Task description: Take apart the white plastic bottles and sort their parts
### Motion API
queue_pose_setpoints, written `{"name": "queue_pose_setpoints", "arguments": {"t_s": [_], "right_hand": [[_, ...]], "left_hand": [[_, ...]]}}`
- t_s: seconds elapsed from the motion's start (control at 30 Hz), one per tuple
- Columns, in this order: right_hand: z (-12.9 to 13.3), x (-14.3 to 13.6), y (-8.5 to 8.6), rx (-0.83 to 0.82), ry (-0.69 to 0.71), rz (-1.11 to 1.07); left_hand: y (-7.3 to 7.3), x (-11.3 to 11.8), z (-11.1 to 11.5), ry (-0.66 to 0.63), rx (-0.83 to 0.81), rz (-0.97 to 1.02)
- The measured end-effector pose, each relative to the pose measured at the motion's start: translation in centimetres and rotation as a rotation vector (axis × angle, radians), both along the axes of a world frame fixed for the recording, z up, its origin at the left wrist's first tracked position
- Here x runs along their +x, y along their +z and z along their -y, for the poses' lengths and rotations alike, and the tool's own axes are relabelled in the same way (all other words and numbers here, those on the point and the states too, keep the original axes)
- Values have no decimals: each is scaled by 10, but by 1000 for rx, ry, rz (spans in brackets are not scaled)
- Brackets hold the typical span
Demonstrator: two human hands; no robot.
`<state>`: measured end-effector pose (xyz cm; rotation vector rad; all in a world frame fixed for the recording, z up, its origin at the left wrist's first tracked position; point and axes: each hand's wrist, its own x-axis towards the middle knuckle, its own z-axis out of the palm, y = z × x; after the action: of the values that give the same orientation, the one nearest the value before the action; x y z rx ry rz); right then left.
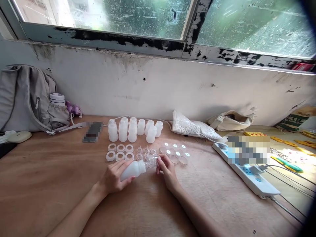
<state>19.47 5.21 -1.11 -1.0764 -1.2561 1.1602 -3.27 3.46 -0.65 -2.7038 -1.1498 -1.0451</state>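
Observation:
My left hand is wrapped round a frosted white bottle, tilted with its neck to the right. At that neck, the fingers of my right hand pinch a clear plastic piece. Whether the piece is seated in the neck is too small to tell. Behind my hands lie several white rings in two rows, several small clear parts, and clear round caps with small white discs near them. Several more frosted bottles stand upright at the back.
A grey backpack sits at the left, near a phone. Along the wall lie a white plastic package and a beige pouch. A white power strip with cables runs along the right, beside a green tool.

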Motion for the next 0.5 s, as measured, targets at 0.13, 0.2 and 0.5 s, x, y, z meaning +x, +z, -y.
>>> {"name": "queue_pose_setpoints", "arguments": {"t_s": [0.13, 0.2, 0.5], "right_hand": [[2, 2, 2, 29, 75, -44], [4, 3, 4, 30, 113, -54], [11, 2, 9, 64, 300, -97]], "left_hand": [[0, 0, 0, 4, 8, -1], [1, 0, 0, 8, 7, -4], [1, -3, -1, 40, 13, -9]]}}
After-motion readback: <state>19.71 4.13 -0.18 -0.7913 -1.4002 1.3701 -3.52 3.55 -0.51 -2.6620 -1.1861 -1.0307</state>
